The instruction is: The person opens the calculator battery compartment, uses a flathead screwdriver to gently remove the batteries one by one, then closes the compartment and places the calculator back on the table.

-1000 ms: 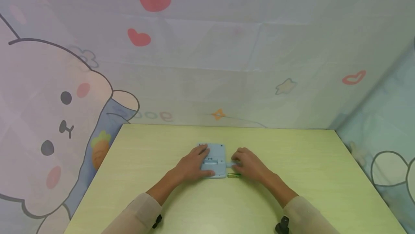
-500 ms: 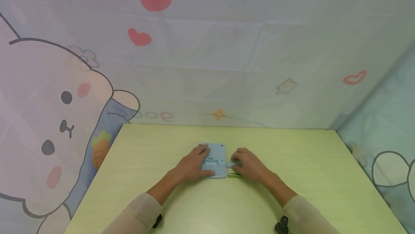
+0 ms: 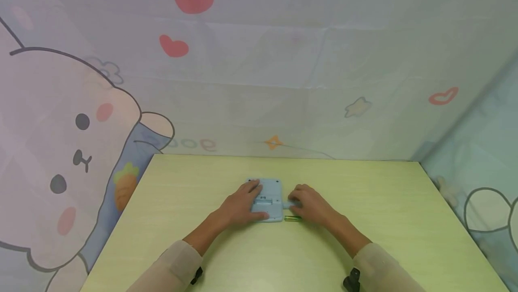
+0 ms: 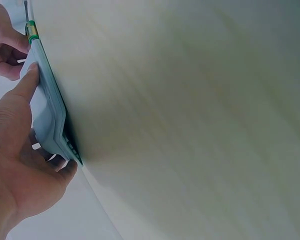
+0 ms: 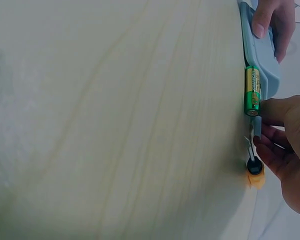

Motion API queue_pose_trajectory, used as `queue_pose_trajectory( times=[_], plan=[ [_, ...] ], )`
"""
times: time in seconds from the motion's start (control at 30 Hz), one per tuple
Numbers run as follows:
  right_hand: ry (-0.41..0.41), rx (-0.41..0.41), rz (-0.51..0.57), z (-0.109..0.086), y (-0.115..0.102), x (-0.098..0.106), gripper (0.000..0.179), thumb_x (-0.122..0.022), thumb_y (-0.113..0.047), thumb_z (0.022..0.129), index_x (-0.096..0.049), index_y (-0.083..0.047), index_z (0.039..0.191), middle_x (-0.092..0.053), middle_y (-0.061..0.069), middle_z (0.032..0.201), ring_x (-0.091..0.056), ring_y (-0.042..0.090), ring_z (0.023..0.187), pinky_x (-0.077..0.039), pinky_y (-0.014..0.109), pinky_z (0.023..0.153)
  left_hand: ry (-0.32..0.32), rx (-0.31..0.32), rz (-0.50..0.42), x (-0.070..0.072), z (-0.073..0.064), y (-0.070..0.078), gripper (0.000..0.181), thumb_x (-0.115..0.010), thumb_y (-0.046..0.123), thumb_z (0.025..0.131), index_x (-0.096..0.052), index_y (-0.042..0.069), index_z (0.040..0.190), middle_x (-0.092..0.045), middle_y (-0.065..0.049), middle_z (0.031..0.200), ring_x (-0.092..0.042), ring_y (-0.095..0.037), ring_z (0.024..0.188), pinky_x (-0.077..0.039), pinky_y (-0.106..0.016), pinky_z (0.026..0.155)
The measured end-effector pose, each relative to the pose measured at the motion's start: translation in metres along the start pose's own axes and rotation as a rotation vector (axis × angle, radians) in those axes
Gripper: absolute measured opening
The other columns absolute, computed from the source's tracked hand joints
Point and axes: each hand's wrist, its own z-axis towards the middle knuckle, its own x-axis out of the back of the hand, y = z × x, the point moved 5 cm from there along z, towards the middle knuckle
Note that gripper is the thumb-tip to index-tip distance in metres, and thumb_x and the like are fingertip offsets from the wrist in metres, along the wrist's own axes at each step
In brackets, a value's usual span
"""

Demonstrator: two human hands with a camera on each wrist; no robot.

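A light blue device, apparently a calculator [image 3: 270,189], lies back side up on the table, with a recessed compartment in its back. My left hand [image 3: 239,204] holds it from the left, thumb near its front edge and fingers toward its far end. To its right, my right hand [image 3: 309,204] pinches a small light blue piece [image 5: 257,127], perhaps a cover, between thumb and fingers. In the head view that piece [image 3: 286,205] reaches the device's right edge; contact cannot be told. A green and gold battery [image 5: 252,90] lies beside the device, near my right thumb.
Beyond my right fingers lies a tool with a metal shaft and a black and orange end [image 5: 255,170], likely a screwdriver, partly hidden. The pale wooden table [image 3: 194,175] ends at a patterned cloth [image 3: 259,103] behind it.
Both hands and the device stay almost still. A small orange spot shows behind my right hand that was hidden before.
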Motion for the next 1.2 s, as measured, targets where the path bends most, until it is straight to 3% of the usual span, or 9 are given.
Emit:
queue_pose_trajectory(
  times=[0.53,1.2],
  plan=[
    [0.009,0.028,-0.02,-0.0022,-0.0014,0.0001,0.016,-0.084,-0.012,0.091,-0.078,-0.005,0.105,-0.067,0.001,0.098,-0.06,0.019,0.094,-0.054,0.041,0.085,-0.008,-0.001,-0.009,0.0021,-0.0002,0.0017,0.097,-0.071,0.064,0.095,-0.037,0.005,0.164,-0.027,-0.01,0.174,-0.025,-0.031,0.16,-0.045,-0.051,0.114],
    [0.029,-0.011,-0.016,-0.0049,-0.0002,0.0081,0.02,-0.083,-0.014,0.092,-0.076,-0.003,0.108,-0.066,0.001,0.098,-0.06,0.019,0.094,-0.054,0.041,0.086,-0.008,0.012,-0.004,-0.0013,0.0007,-0.0007,0.097,-0.071,0.065,0.094,-0.038,0.006,0.165,-0.026,-0.009,0.174,-0.025,-0.03,0.16,-0.046,-0.051,0.112]
  ],
)
